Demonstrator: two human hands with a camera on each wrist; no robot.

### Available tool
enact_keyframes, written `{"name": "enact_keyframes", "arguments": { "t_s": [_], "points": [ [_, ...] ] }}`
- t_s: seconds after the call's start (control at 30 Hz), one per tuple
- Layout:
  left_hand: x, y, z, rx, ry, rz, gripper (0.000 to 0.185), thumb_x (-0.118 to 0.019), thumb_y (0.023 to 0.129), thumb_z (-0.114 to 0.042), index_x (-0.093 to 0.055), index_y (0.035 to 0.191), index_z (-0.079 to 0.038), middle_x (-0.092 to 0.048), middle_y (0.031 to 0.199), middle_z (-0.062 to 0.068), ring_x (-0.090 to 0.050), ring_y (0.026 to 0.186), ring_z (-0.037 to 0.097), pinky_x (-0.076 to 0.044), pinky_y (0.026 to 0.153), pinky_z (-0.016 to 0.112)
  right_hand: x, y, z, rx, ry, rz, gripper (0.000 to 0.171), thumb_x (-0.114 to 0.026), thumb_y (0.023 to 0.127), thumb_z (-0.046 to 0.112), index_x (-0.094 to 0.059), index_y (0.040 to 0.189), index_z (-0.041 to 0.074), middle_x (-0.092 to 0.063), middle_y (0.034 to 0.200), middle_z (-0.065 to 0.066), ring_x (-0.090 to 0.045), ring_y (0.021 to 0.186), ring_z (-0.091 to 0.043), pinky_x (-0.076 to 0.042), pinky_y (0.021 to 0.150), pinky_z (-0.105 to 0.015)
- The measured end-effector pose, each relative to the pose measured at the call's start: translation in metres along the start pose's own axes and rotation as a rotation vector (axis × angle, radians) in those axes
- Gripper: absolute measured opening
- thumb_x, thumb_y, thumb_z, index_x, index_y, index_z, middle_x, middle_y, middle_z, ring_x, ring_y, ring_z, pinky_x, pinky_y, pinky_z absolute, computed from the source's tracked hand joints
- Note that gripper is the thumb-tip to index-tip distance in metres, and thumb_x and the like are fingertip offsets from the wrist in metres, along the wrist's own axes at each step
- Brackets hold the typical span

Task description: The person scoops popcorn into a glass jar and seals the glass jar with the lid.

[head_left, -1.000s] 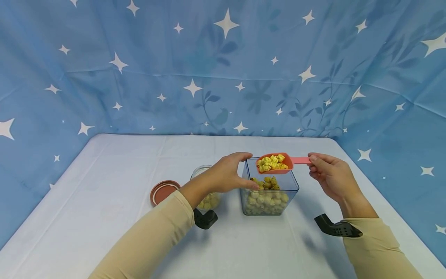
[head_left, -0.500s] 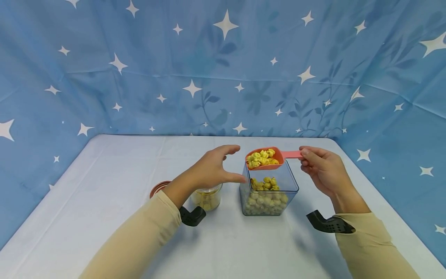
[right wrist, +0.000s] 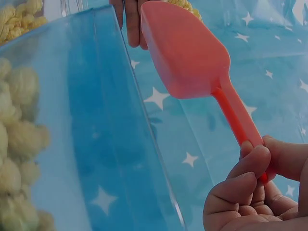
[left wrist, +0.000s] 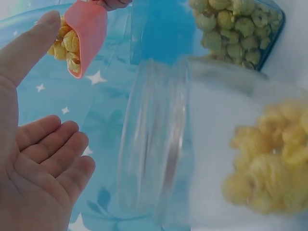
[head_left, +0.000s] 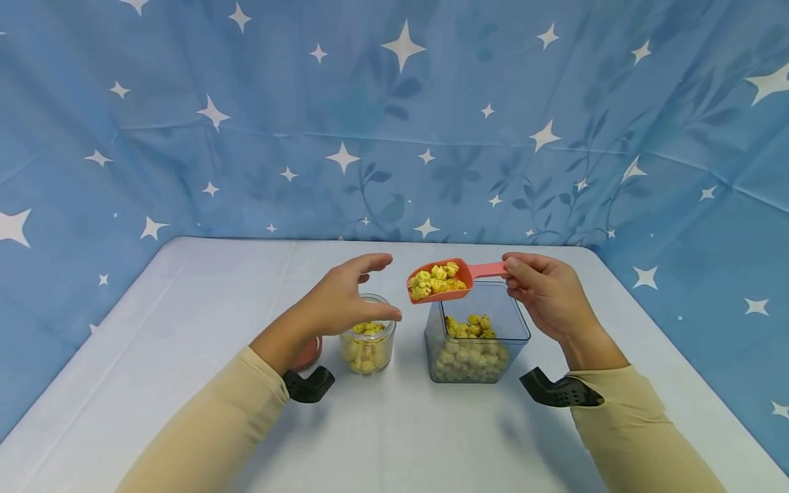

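Head view: right hand (head_left: 547,293), pinching the scoop (right wrist: 192,57), has shifted toward nine o'clock, bringing popcorn (head_left: 435,281) apparently nearer the glass jar (head_left: 385,342); left hand (head_left: 335,296) spread.

scoop (right wrist: 190,55): coral-pink | popcorn (head_left: 437,279): yellow | backdrop (head_left: 394,123): white-starred blue | sleeves (head_left: 209,418): beige

In the head view, the left wrist (head_left: 277,342) hides much of the brown lid (head_left: 309,352) and the left grip (head_left: 340,299) part of the glass jar (head_left: 368,352); both sleeves (head_left: 209,418) run off the near edge. The left wrist view blurs and crops the jar. In the right wrist view, the scoop (right wrist: 187,53) conceals most of its popcorn (right wrist: 185,6); the clear bin (right wrist: 115,134) is cut off.
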State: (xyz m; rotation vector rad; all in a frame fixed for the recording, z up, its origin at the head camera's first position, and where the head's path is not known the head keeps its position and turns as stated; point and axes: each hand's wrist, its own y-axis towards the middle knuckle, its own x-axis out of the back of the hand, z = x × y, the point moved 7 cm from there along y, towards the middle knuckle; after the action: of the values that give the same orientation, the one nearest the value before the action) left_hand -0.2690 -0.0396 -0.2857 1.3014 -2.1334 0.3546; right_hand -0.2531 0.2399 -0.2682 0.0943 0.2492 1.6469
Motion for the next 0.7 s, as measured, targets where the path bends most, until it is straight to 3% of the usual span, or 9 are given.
{"name": "enact_keyframes", "arguments": {
  "t_s": [0.23,0.53,0.7],
  "points": [
    [0.006,-0.011,0.013,-0.015,-0.016,-0.032,0.085,-0.086,0.080,-0.031,-0.043,0.151,-0.015,-0.046,0.151,0.003,-0.045,0.135,0.028,-0.038,0.111,0.044,-0.014,0.003,-0.004,-0.019,-0.044,0.010,0.019,-0.060,0.101,0.009,-0.076,0.097,0.017,-0.064,0.085,-0.001,-0.055,0.074,-0.012,-0.053,0.070,-0.020],
    [0.007,-0.021,0.030,-0.014,-0.021,-0.049,0.086,-0.086,0.080,-0.034,-0.043,0.150,-0.011,-0.047,0.150,0.008,-0.044,0.136,0.031,-0.038,0.111,0.046,-0.025,0.005,-0.008,-0.029,-0.087,0.025,0.019,-0.060,0.101,0.010,-0.076,0.096,0.018,-0.064,0.084,-0.001,-0.054,0.074,-0.013,-0.052,0.069,-0.021],
    [0.004,-0.024,0.038,0.002,-0.047,-0.046,0.085,-0.086,0.079,-0.030,-0.044,0.150,-0.009,-0.047,0.149,0.009,-0.045,0.135,0.034,-0.038,0.111,0.047,-0.029,0.007,-0.009,-0.034,-0.141,0.029,0.013,-0.061,0.101,0.012,-0.074,0.103,0.009,-0.064,0.084,-0.002,-0.054,0.075,-0.014,-0.052,0.070,-0.022]
  ]
}}
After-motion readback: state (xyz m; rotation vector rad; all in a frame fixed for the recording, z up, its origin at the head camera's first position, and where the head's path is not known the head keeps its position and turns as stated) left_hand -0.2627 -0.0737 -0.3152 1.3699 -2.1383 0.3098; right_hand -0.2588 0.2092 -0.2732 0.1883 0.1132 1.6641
